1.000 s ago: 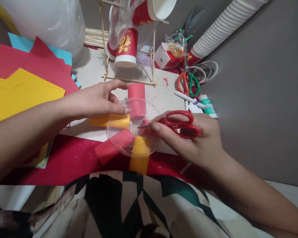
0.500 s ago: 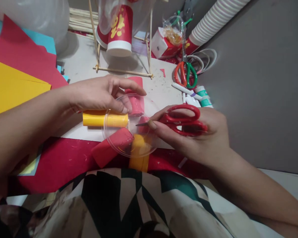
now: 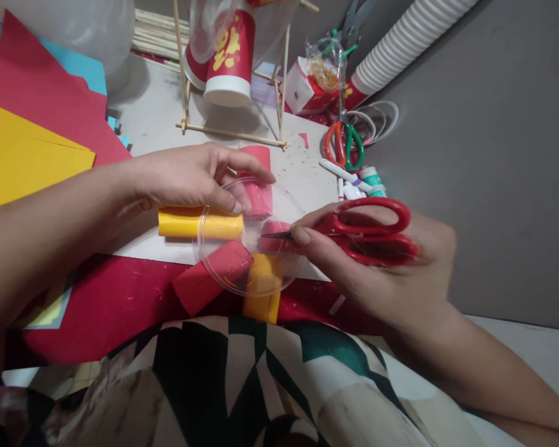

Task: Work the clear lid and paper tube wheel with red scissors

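Note:
A clear plastic lid (image 3: 223, 273) lies over several paper rolls: a yellow roll (image 3: 181, 223) on the left, a red roll (image 3: 195, 288) below it, a second yellow roll (image 3: 261, 304) at the front and a red roll (image 3: 261, 158) at the back. My left hand (image 3: 190, 177) pinches the lid's far rim between thumb and fingers. My right hand (image 3: 377, 267) grips red-handled scissors (image 3: 368, 233), blades closed, their tip pointing left at the lid's middle, with the forefinger stretched along the blades.
Red, yellow and blue paper sheets (image 3: 32, 155) lie at the left. A wooden stick frame (image 3: 233, 133) with red paper cups (image 3: 228, 62) stands behind. Orange-and-green scissors (image 3: 345, 146), glue sticks (image 3: 368, 180) and a stack of white cups (image 3: 400, 43) sit at the right.
My left hand has curled its fingers over the lid's far rim and pinched it. My right hand with the scissors has shifted slightly right and nearer the camera; the view dipped.

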Motion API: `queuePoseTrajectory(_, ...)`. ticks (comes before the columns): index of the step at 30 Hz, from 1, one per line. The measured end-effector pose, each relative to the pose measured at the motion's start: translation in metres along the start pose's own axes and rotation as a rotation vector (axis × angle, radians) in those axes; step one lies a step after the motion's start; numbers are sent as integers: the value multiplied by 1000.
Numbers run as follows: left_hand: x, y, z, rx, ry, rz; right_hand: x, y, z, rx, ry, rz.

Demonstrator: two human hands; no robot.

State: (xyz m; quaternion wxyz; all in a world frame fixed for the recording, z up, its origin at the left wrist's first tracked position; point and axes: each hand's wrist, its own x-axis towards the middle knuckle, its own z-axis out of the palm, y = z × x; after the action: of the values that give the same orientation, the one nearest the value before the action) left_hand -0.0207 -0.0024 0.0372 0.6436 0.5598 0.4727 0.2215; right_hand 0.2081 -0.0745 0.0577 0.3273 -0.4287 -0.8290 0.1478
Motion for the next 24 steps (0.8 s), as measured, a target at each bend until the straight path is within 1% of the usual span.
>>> queuePoseTrajectory(2, 0, -1, 0, 26, -44, 16, 1, 1, 0, -9, -24, -35)
queuePoseTrajectory(6, 2, -5, -1, 69, -55, 32, 3, 7, 2, -90, -106, -98)
queuePoseTrajectory(9, 4, -7, -2, 83, -74, 54, 4, 8, 4, -123, -97, -154)
queuePoseTrajectory(13, 4, -9, -4, 130, -107, 118, 3, 6, 5, -139, -97, -244)
queuePoseTrajectory(16, 4, -9, -4, 175, -96, 176, 1, 5, 6, -122, -89, -276)
queuePoseTrajectory(18, 4, -8, -4, 195, -67, 202, 1, 5, 6, -124, -78, -278)
queuePoseTrajectory(20, 3, -4, -6, 220, -3, 195, 1, 6, 6, -119, -72, -276)
queuePoseTrajectory(22, -1, 4, -9, 272, 100, 164, 2, 7, 6, -102, -85, -258)
queuePoseTrajectory(24, -12, 13, -12, 337, 230, 147, 3, 7, 5, -75, -104, -234)
